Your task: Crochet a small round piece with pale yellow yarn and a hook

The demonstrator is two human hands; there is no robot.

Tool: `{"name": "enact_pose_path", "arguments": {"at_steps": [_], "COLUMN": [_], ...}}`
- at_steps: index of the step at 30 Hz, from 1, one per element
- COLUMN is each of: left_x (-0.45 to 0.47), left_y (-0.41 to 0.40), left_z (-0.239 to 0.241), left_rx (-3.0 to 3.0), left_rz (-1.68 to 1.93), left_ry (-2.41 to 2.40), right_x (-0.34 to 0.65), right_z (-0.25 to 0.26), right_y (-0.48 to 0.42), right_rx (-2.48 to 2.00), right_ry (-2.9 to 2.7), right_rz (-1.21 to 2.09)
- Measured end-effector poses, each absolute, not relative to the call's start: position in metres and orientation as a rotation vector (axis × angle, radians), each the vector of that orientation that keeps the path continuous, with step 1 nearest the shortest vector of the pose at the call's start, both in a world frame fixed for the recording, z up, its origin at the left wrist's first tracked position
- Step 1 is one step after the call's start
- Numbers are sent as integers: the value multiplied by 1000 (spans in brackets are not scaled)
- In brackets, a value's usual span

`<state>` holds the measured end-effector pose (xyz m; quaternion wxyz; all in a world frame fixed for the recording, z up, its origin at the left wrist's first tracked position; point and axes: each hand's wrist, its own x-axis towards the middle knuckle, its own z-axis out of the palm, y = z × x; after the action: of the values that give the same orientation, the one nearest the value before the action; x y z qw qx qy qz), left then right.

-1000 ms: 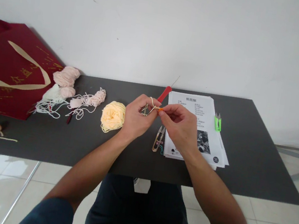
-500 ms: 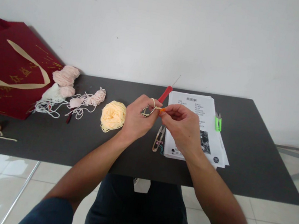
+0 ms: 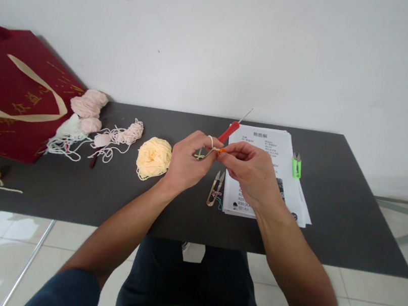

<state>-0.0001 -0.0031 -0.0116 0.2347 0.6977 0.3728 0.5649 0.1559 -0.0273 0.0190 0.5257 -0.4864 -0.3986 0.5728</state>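
Orange and tiny, a partly hidden piece (image 3: pixel 221 150) sits pinched in the right hand's (image 3: pixel 249 172) fingertips, just right of the curled left hand (image 3: pixel 190 160), which grasps thin cream yarn (image 3: pixel 211 141). Beyond, a red-handled metal hook (image 3: pixel 229 132) slants far and right, its holder unclear. Left lies a round pale-yellow yarn ball (image 3: pixel 153 159).

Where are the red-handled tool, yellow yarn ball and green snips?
Red-handled tool (image 3: pixel 229 132), head view: on its red handle.
Yellow yarn ball (image 3: pixel 153 159), head view: on its middle.
Green snips (image 3: pixel 296 169), head view: on the green handle.
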Motion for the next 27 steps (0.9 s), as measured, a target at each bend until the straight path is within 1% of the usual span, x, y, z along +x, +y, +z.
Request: {"name": "enact_pose_path", "arguments": {"at_steps": [20,27], "left_x": [-1,0], "left_y": [-4,-4], "left_z": [-10,-11], "left_rx": [1994,2001], "left_rz": [1544,1533], "left_ry": [1052,1133], "right_x": [155,151], "right_z": [15,15], "right_y": [-25,-27], "right_rx": [-1145,-1127], "right_ry": [-910,-890], "right_rz": [1403,1370]}}
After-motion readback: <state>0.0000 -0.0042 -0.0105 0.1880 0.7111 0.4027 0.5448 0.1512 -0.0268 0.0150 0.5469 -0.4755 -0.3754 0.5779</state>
